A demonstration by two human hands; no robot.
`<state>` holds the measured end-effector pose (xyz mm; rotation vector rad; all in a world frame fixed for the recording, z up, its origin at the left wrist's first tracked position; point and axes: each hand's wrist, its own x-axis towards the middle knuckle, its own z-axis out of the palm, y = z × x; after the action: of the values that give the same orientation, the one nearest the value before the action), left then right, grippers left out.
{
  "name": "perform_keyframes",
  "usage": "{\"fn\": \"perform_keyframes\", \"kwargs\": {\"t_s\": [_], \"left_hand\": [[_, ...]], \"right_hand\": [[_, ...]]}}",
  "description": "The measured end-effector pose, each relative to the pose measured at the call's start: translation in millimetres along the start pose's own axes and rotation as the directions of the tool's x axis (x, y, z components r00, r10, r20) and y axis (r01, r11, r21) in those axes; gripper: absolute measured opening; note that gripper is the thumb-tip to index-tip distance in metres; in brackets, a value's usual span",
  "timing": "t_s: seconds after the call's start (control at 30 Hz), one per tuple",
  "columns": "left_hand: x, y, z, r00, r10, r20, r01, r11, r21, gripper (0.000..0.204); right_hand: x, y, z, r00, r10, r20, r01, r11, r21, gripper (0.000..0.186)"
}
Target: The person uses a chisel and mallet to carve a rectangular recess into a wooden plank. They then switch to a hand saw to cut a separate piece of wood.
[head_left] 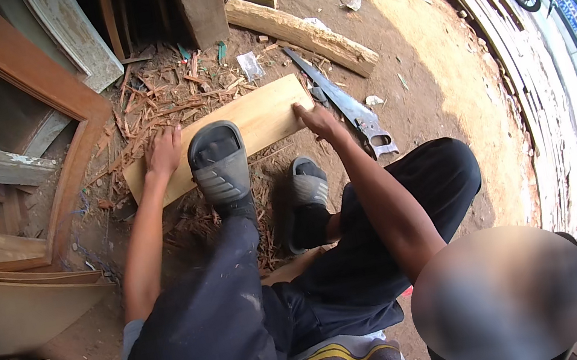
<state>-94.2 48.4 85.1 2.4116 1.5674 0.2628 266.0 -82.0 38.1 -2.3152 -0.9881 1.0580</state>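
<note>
Bracing seems to explain the head view: the sandalled left foot (220, 170) is bearing on the pale board (266, 113), which is lying over wood scraps (149, 112). The right hand (320, 120) is pinching its right end; the left hand (163, 153) is touching its far edge, grip unclear.

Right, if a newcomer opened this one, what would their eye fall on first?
Most likely the pale wooden board near the middle, with the left hand at its left part, the right hand at its right end, and a grey-and-black sandal on top between them. Next, probably the handsaw lying just right of the board. Reddish wood scraps litter the area beyond the board's left half.
</note>
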Motion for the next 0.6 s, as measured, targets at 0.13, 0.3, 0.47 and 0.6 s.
{"fn": "perform_keyframes", "kwargs": {"t_s": [0.13,0.3,0.47,0.6], "left_hand": [[-13.6,-24.6,5.0,1.000,-0.004,-0.006,0.004,0.999,0.041,0.039],[-21.3,-5.5,-12.4,0.999,-0.011,0.044,0.011,1.000,0.007,0.042],[-29.6,-2.5,-3.8,0.998,0.044,-0.053,-0.041,0.997,0.065,0.047],[-31.8,-7.4,-1.8,0.998,0.029,-0.052,-0.025,0.996,0.085,0.050]], "right_hand": [[-29.0,-24.6,-2.8,0.993,0.036,0.115,-0.048,0.994,0.102,0.078],[-50.9,-11.6,-0.3,0.998,-0.004,0.067,-0.022,0.924,0.382,0.066],[-48.5,2.5,3.5,0.991,-0.126,-0.042,0.133,0.942,0.309,0.071],[-48.8,0.1,14.5,0.986,-0.104,-0.128,0.139,0.942,0.306,0.075]]}}
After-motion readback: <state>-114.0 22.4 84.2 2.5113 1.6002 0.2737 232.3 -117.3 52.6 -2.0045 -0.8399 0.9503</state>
